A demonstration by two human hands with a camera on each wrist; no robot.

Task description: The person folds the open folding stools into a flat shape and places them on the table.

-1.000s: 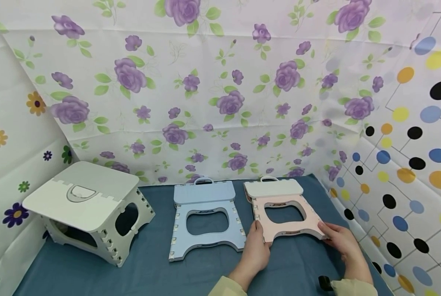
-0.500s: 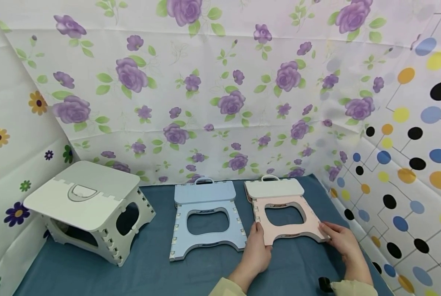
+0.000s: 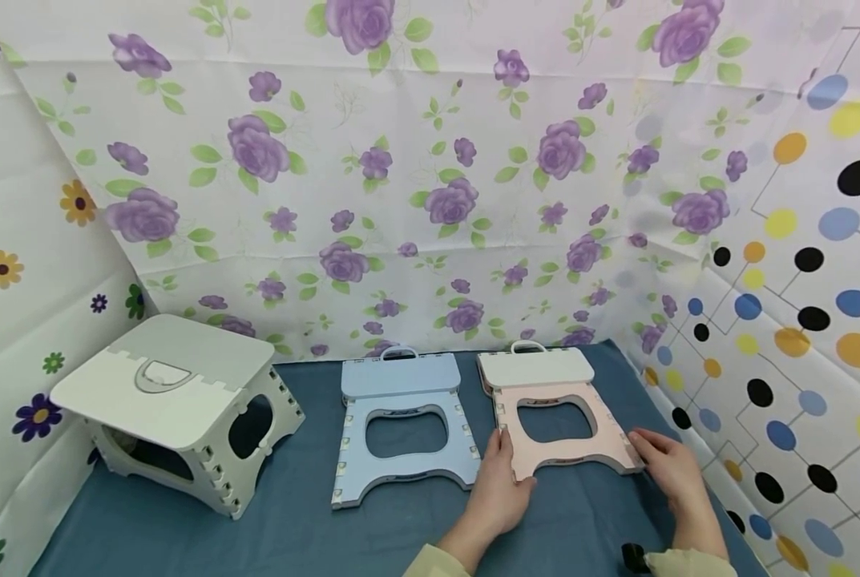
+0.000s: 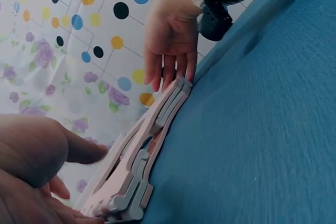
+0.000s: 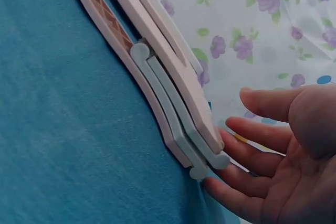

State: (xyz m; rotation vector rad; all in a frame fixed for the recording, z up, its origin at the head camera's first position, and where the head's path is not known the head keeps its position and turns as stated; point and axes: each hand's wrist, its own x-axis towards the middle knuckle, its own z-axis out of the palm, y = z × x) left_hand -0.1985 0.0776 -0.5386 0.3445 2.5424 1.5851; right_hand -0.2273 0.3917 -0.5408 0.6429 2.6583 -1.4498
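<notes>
A pink folding stool (image 3: 570,445) with a white top panel lies folded flat at the right of the cloth. My left hand (image 3: 499,489) is at its near left corner; in the left wrist view the thumb stands off the stool while the fingers lie along its side edge. At the near right corner is my right hand (image 3: 671,469). Its fingertips (image 5: 216,184) touch the stool's end in the right wrist view, with the thumb raised away from it. A light blue folding stool (image 3: 408,461), folded flat too, lies just left of my left hand.
A white folding stool (image 3: 163,377) stands unfolded at the left. Blue cloth (image 3: 292,537) covers the table. Flowered sheeting (image 3: 401,160) hangs behind, and a dotted sheet (image 3: 790,336) stands close on the right.
Both thumbs have come off the pink stool's near corners, and the hands have eased slightly outward. The stools keep their places; the head view has shifted slightly.
</notes>
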